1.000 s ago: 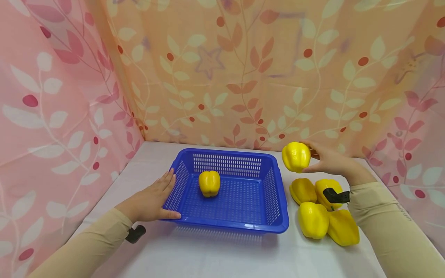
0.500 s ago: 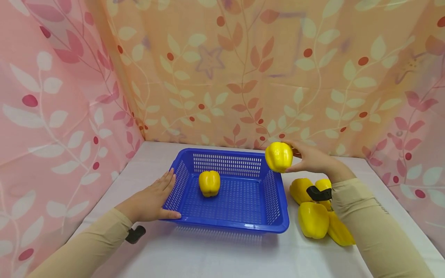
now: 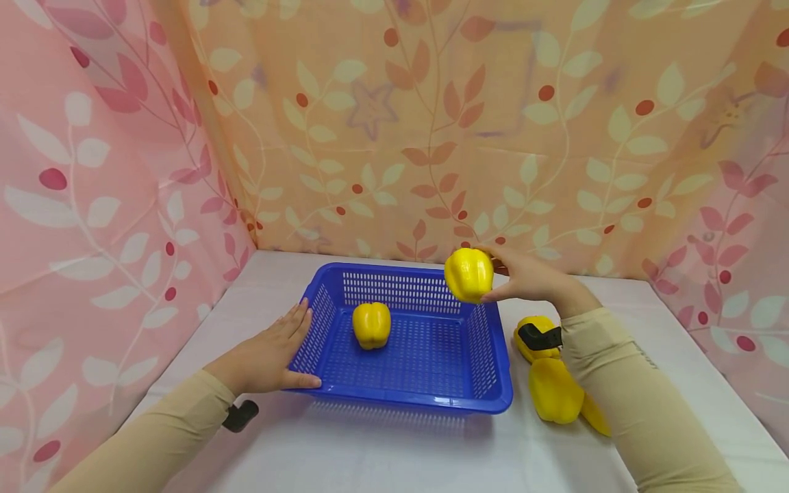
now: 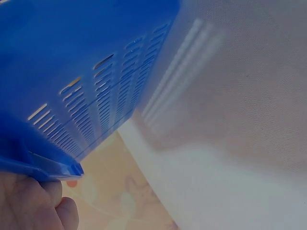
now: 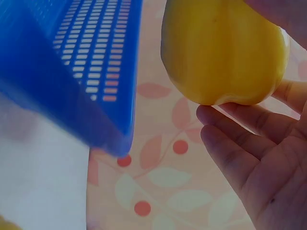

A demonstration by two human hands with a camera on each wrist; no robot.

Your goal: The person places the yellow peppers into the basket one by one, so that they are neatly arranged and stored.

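Observation:
My right hand (image 3: 524,275) grips a yellow bell pepper (image 3: 470,275) between thumb and fingers, above the back right corner of a blue plastic basket (image 3: 394,394). In the right wrist view the held bell pepper (image 5: 223,52) is up close, with fingertips beneath it. My left hand (image 3: 268,352) rests along the basket's left side, fingers straight and thumb on the front rim. The left wrist view shows that hand (image 4: 36,203) against the basket rim. Inside the basket, left of its middle, another yellow bell pepper (image 3: 372,326) sits upright.
Right of the basket, a yellow bell pepper (image 3: 556,390) lies in front of another pepper (image 3: 535,333); more yellow shows partly behind my right sleeve (image 3: 635,390). All stand on a white tablecloth (image 3: 345,455). A patterned curtain (image 3: 394,171) rises behind.
My right hand has carried the bell pepper leftward, from beyond the basket's right side to above its back right corner. The right forearm now covers more of the loose peppers. My left hand has stayed put.

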